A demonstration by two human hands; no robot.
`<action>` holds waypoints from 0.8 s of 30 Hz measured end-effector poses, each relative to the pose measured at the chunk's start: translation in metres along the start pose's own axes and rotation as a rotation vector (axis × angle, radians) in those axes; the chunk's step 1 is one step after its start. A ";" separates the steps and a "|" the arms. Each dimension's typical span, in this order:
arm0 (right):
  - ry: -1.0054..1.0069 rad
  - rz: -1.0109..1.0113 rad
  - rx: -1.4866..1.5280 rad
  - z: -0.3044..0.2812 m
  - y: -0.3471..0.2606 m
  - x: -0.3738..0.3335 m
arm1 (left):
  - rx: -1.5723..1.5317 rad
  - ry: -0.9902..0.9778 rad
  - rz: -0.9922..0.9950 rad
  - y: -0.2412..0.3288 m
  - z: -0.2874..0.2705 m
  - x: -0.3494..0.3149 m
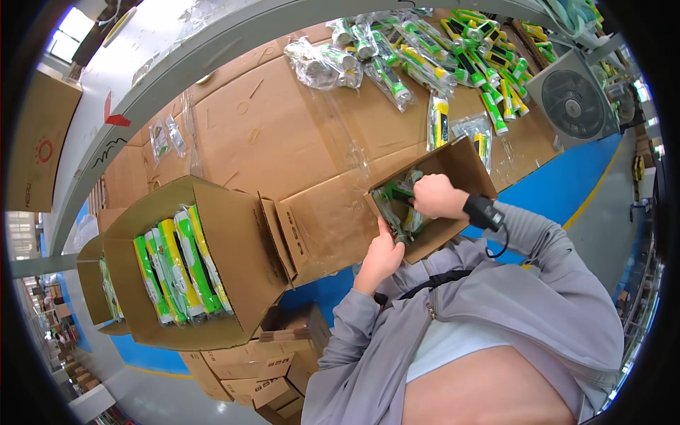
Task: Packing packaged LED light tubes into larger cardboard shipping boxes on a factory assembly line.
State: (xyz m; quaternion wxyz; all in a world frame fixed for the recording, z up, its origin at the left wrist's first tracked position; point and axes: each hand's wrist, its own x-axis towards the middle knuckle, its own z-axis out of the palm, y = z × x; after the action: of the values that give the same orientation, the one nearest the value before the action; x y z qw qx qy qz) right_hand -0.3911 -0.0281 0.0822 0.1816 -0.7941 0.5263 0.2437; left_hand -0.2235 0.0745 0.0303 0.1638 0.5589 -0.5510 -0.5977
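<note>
An open cardboard box point(464, 159) stands tilted at the table's near edge, in front of my body. My left hand point(377, 261) grips its left wall, with a finger and the thumb showing along the rim. Inside the box, my right hand point(435, 196) is closed on a dark green item point(401, 193), mostly hidden by the fingers, so its kind cannot be told. Clear plastic-wrapped pieces point(411, 219) lie around it in the box. Just beyond the box are a yellow-and-black tube in a clear bag point(438, 120) and another bagged item point(482, 145).
Many green and yellow tubes point(489, 67) are heaped at the far right, beside a grey fan point(572, 99). Left of me, a larger carton point(234, 241) holds several bagged tubes point(177, 269). Flattened cartons point(248, 368) lie below. A grey shelf frame point(212, 53) arches overhead.
</note>
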 end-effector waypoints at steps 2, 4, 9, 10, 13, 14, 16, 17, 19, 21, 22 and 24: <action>0.082 -0.017 0.006 0.025 -0.012 0.007 | 0.033 -0.014 0.071 -0.003 0.000 0.002; 0.148 0.014 0.129 0.039 -0.014 0.006 | 0.051 -0.043 0.060 -0.001 -0.002 0.003; -0.416 0.182 0.845 0.059 -0.009 0.020 | 0.130 -0.102 -0.025 0.004 -0.004 0.004; -0.520 0.226 0.892 0.070 0.002 0.028 | 0.087 -0.084 0.015 -0.003 -0.001 0.006; -0.604 0.312 1.128 0.070 0.037 0.033 | 0.028 -0.052 0.057 -0.006 -0.002 0.003; -0.570 0.360 1.179 0.058 0.042 0.031 | 0.012 -0.031 0.060 -0.004 -0.004 0.000; -0.437 0.364 1.323 0.089 0.064 0.041 | 0.259 0.268 0.232 0.009 0.004 -0.009; -0.393 0.364 1.331 0.093 0.064 0.044 | 0.501 0.574 0.393 0.014 0.005 -0.014; -0.326 0.428 1.245 0.089 0.051 0.045 | 0.532 0.632 0.451 0.052 -0.004 -0.023; -0.263 0.477 1.146 0.085 0.040 0.045 | 0.562 0.705 0.502 0.077 -0.004 -0.025; -0.257 0.449 1.027 0.085 0.039 0.044 | 0.477 0.538 0.508 0.086 0.004 -0.023; -0.159 0.348 0.779 0.099 0.045 0.055 | 0.395 0.380 0.509 0.101 0.022 -0.011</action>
State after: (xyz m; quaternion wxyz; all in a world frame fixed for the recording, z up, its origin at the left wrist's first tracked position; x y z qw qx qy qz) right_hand -0.4342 -0.0322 -0.0313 0.4640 -0.5444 0.6894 0.1144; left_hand -0.2810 0.0596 0.1156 0.2956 0.5259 -0.7367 -0.3056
